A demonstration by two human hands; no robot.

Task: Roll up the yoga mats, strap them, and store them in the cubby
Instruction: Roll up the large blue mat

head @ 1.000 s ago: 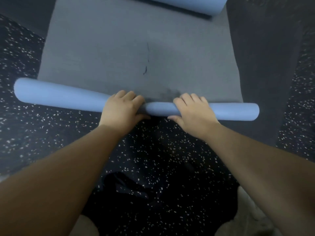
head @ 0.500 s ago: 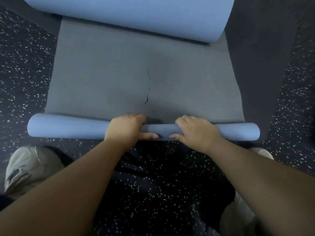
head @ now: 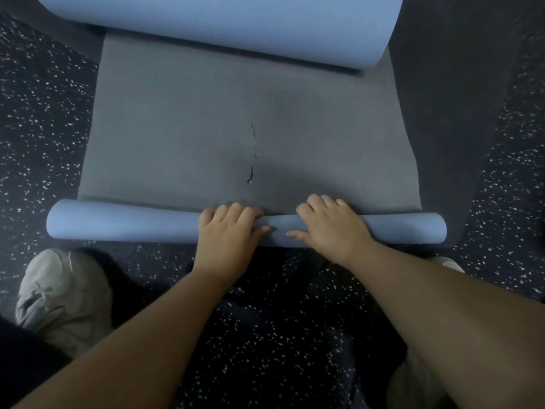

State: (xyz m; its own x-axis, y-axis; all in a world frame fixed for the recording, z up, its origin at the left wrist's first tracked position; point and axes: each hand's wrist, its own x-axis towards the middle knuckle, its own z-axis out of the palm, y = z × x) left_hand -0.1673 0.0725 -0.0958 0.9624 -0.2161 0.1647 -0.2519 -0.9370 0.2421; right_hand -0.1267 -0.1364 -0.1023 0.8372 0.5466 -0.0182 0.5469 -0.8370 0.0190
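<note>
Both my hands are on the roll (head: 147, 224) at the near end of the mat (head: 236, 137). My left hand (head: 227, 240) sits on the middle of it, with the fingers curled over the top and the thumb lying along the front. My right hand (head: 330, 228) is just beside it, a bit to the right, holding the same way. So each hand grips the roll.

I am on the first step, the rolling. It is only begun, I think. The roll is thin, and a lot of flat mat lies in front of it.

Next I should push the roll away from me, over the flat part. Both hands need to push the same, so the ends stay even. My hands are close together in the middle, so the far ends may go loose. I may need to move my hands apart.

The mat is grey on the top side and light blue on the under side, so the roll looks blue. It lies on the dark floor (head: 44, 119) with white specks. A thin dark mark (head: 252, 160) runs down the middle of the grey part. It may be a small tear, but the light is dim and I cannot be sure.

At the far end the mat curls up (head: 236, 22) in a big blue bend.

My shoe (head: 59, 293) is on the floor by the left end of the roll.
</note>
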